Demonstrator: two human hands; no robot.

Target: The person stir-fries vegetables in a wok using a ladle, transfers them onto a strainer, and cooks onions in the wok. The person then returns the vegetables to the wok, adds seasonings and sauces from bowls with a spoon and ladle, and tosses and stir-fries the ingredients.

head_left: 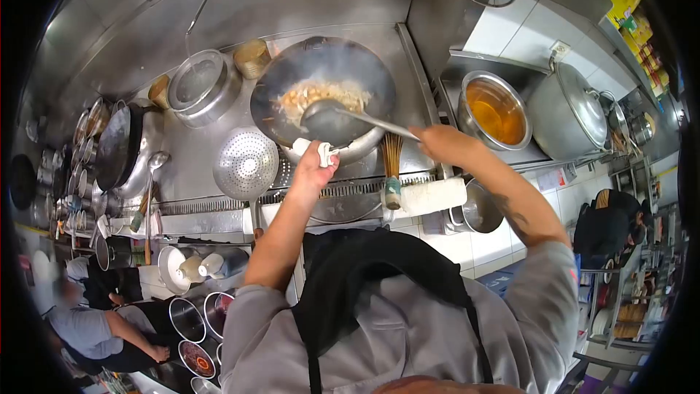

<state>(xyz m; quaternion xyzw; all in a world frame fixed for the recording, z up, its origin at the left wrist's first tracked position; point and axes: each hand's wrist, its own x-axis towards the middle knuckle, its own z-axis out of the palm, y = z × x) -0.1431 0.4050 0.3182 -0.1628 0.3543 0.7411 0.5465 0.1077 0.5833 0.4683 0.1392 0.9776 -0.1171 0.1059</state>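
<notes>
Wok (375, 66) sits on the steel range straight ahead, big, round and pretty dark inside, with a duller, greyish patch toward the near side. Food (328, 95) is heaped around the middle: chopped pale bits mixed with browner, golden ones, kinda glossy. Steam hangs over it, so the far wall goes hazy and I honestly can't tell what the ingredients are.

Right hand (437, 144) has its fingers wrapped tight round the handle of a metal ladle (364, 118), bowl down in the wok at the near edge of the food. The handle's end is lost inside the fist. Left hand (317, 168) is curled around a bunched white cloth (327, 152) at the near rim; the cloth covers whatever's under it, so no clue if there's a wok handle there. Perforated strainer (246, 163) is just left, brush (392, 171) just right. The wok's underside is mostly hidden.
</notes>
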